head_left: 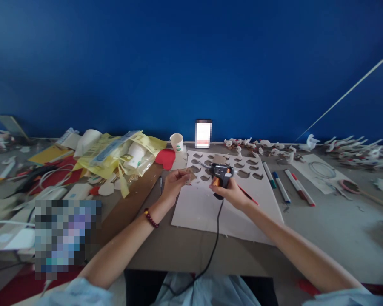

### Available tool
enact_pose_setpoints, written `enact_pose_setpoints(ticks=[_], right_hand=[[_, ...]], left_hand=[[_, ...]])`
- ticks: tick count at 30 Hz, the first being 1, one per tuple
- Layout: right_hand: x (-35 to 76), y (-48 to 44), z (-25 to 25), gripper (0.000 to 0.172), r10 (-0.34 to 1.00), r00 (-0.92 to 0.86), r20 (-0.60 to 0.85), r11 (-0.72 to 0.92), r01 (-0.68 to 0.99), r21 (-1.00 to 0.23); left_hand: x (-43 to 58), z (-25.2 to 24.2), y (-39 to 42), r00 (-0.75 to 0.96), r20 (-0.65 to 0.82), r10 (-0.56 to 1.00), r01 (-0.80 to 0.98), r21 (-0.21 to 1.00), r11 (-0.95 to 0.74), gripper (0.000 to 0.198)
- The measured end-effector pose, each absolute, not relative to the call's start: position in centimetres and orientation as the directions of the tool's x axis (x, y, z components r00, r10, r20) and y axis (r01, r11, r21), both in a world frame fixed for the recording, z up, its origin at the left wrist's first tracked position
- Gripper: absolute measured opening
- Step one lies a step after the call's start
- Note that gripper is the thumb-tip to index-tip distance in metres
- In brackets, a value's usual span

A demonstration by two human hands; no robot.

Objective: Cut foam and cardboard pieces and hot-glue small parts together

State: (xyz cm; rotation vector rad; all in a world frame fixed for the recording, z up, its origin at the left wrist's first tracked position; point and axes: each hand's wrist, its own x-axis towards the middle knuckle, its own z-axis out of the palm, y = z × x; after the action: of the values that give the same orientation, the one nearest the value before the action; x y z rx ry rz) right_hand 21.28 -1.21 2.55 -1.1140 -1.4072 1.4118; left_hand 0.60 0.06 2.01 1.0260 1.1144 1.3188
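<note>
From my seat, the head view shows my right grip (230, 191) wrapped around a black glue gun with orange parts (223, 171), held above a white rectangular sheet bearing rows of dark curved shapes (201, 208); the nozzle points away and to the left. My left grip (176, 182) is pinched on a small flat brown piece (191, 174), near that nozzle. The gun's thin black cable (217, 229) runs down past the grey worktop's (178, 246) near edge. A white blue-capped marker (281, 187) lies right of the sheet, and a white paper cup (176, 143) stands near its far left corner.
</note>
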Motion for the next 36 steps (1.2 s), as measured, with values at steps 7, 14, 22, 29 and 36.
enact_pose_setpoints(ticks=[7,14,22,29,36], right_hand=[[20.2,-2.8,-0.1,0.034,0.996,-0.087,-0.015,-0.014,0.007,-1.000],[20.0,-3.4,0.2,0.042,0.982,-0.179,-0.066,-0.075,-0.043,-0.996],[19.7,-3.8,-0.6,0.041,0.987,-0.151,-0.052,-0.041,0.077,-0.996],[19.7,-4.0,-0.5,0.041,0.990,-0.137,-0.036,-0.014,0.162,-0.987],[19.8,-4.1,-0.8,0.042,0.983,-0.182,-0.009,0.027,0.196,-0.980]], left_hand=[[0.9,2.3,-0.4,-0.060,-0.013,0.998,-0.112,0.994,0.006,0.018],[1.3,2.6,-0.6,-0.034,-0.012,0.999,-0.120,0.993,0.008,0.019],[1.4,2.3,-0.7,0.018,-0.038,0.999,-0.156,0.987,0.040,0.023],[1.5,2.6,-0.9,0.016,-0.042,0.999,-0.146,0.988,0.044,0.024],[1.5,2.3,-0.8,0.019,-0.046,0.999,-0.154,0.987,0.048,0.025]])
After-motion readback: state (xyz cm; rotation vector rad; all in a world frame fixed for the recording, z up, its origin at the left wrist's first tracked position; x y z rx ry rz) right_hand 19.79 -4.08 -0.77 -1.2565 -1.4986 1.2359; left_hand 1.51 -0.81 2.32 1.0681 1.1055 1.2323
